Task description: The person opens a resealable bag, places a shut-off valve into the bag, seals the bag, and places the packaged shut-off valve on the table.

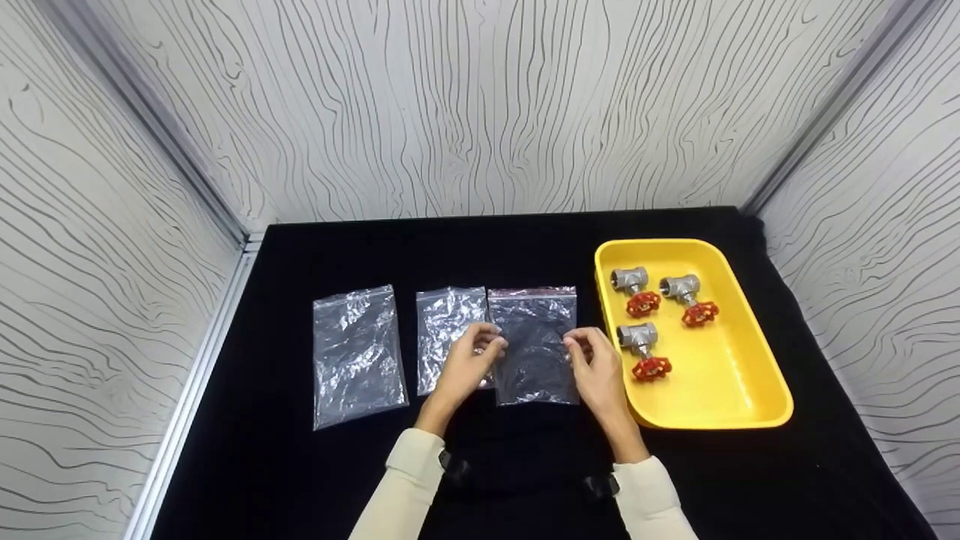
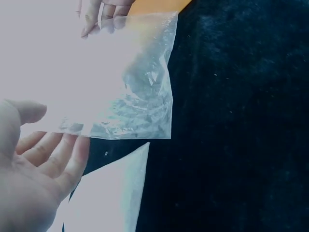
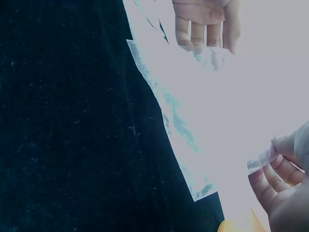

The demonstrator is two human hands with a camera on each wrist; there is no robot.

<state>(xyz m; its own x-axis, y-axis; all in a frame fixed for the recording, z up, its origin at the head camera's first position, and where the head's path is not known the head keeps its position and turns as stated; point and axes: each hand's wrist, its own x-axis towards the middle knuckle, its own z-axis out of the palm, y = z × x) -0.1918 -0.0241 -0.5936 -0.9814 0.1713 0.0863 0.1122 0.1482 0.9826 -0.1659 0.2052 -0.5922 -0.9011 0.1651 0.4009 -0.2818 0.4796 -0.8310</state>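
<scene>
Pale grain-patterned walls [image 1: 465, 112] box in a worktop [image 1: 517, 487] covered in black cloth; its near edge isn't clearly visible. Right-hand bag [image 1: 536, 352], the one being handled, sits about midway between the worktop's left and right edges, nearer the middle than the far edge. Left hand [image 1: 469, 360]: grip clamped on that bag's left side edge, fingers behind, thumb in front. Right hand [image 1: 600, 371]: grip pinching the opposite side edge. Can't tell how far, if at all, it's raised off the cloth.

Handling, my judgement: very light, limp, no stiffness of its own; slick film, likely to slide or crumple if pinched loosely. Won't shatter, could crease or stretch. Best hold: both side edges, or just below the top strip, where it's probably firmest.

Looks: clear plastic, rectangular, wrinkled, shiny glare patches, black showing through; reddish line along the top edge. Wrist views wash most of it out white.

Also: middle bag [image 1: 442, 319] just beside it; left bag [image 1: 360, 360] toward the worktop's left edge, skewed. Yellow tray [image 1: 720, 371] by the right edge, with three metal valves [image 1: 637, 336] with red handwheels [image 1: 651, 368].
</scene>
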